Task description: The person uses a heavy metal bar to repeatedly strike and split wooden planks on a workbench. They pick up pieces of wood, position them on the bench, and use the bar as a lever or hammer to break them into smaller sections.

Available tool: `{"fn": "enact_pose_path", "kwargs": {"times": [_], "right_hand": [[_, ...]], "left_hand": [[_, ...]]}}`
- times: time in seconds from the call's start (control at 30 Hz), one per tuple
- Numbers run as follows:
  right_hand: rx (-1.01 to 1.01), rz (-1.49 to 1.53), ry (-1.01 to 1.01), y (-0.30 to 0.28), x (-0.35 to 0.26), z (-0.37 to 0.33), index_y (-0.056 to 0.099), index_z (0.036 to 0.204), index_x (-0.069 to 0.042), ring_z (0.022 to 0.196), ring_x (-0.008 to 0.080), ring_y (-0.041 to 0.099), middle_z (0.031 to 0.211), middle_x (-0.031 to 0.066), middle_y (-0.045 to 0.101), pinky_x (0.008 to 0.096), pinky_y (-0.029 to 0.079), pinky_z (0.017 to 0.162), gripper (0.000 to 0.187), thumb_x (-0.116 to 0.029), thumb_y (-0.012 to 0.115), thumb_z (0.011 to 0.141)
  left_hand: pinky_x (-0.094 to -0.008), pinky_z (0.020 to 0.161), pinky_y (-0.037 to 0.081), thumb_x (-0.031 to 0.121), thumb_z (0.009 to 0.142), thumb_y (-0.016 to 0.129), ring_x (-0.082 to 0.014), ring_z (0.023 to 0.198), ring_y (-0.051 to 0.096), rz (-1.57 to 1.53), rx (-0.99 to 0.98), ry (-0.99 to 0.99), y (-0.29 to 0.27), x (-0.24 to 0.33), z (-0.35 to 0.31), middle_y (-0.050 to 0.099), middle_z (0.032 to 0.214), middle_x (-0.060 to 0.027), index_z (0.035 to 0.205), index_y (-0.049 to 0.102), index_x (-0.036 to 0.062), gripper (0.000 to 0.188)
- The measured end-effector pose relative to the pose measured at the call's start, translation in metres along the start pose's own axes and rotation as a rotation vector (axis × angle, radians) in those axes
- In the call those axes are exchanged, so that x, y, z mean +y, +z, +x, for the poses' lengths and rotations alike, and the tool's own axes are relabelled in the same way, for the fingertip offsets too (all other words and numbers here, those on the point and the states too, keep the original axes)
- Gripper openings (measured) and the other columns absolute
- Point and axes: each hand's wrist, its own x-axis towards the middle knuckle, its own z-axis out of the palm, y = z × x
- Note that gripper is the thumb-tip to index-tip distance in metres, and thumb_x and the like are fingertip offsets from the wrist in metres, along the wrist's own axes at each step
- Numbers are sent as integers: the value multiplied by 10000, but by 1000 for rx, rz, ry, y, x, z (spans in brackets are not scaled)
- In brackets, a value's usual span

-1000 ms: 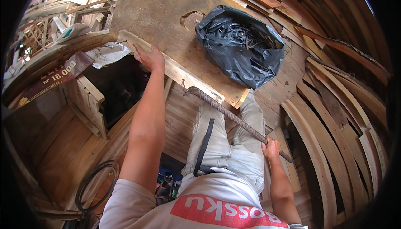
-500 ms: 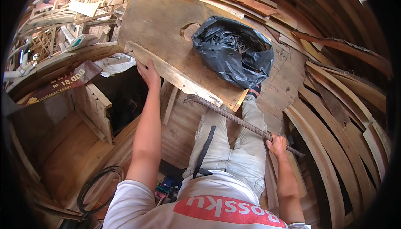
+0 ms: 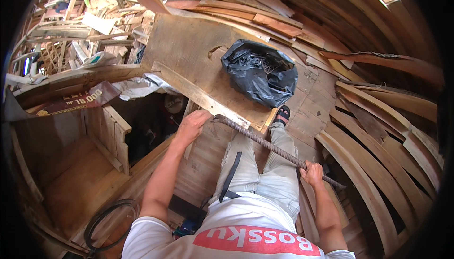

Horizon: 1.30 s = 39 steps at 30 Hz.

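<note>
From my remote seat I judge the work to be partway: the long, pale, narrow wooden plank (image 3: 203, 97) lies in one piece just off centre at ten o'clock, slanting along the near edge of the broad brown wooden panel (image 3: 182, 41), and no part of it looks pried away. The ribbed, rust-brown metal bar (image 3: 260, 140) is ready in hand, its bent tip just beside the plank; whether they touch, and how much is left to do, I cannot tell. My right hand (image 3: 311, 172) is at four o'clock, fingers wrapped round the bar, with a short end jutting past it, and that forearm rises from five o'clock with the elbow bent. My left hand (image 3: 194, 124) is near nine o'clock, its forearm reaching up from seven, fingertips together between the bar's tip and the plank's near edge; I cannot tell whether they pinch anything. At one o'clock on the panel sits a crumpled black plastic bag (image 3: 262, 96) holding thin, dark pieces.
</note>
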Motion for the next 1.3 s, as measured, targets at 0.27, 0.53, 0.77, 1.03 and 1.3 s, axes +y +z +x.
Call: {"fn": "enact_pose_path", "kwargs": {"times": [0.27,0.53,0.77,1.03,1.3], "right_hand": [[61,21,44,-17,6,-68,580,711,-35,648,421,615,631,229,598,502,491,625,291,-286,719,664],[98,2,162,-21,-3,-97,567,725,-64,669,400,636,659,201,630,504,495,626,286,-298,731,697],[142,97,192,-9,-1,-103,596,756,-34,674,437,617,663,241,614,518,491,652,273,-264,718,677],[132,123,68,-78,-86,-69,541,686,-23,574,410,575,569,215,536,469,453,557,256,-228,688,730],[-129,51,-14,-154,-250,-5,560,864,-1,578,360,564,616,198,555,450,413,562,252,-233,656,853]], "left_hand": [[-282,699,510,-32,847,626,-173,790,669,-551,427,-68,-56,95,102,701,880,-118,948,676,-1,118],[-303,668,502,102,851,631,-197,701,643,-427,384,-106,32,90,206,691,844,-152,1013,659,2,192],[-301,672,466,6,810,636,-153,687,550,-466,714,-383,31,65,124,592,992,-104,1092,601,15,285],[-403,1031,375,147,827,699,-320,1224,458,-763,842,-1116,65,-60,20,443,1340,-184,1416,340,63,694],[-409,1128,273,208,799,733,-358,1373,298,-719,782,-1001,86,-95,15,297,1488,-216,1485,251,85,848]]}}
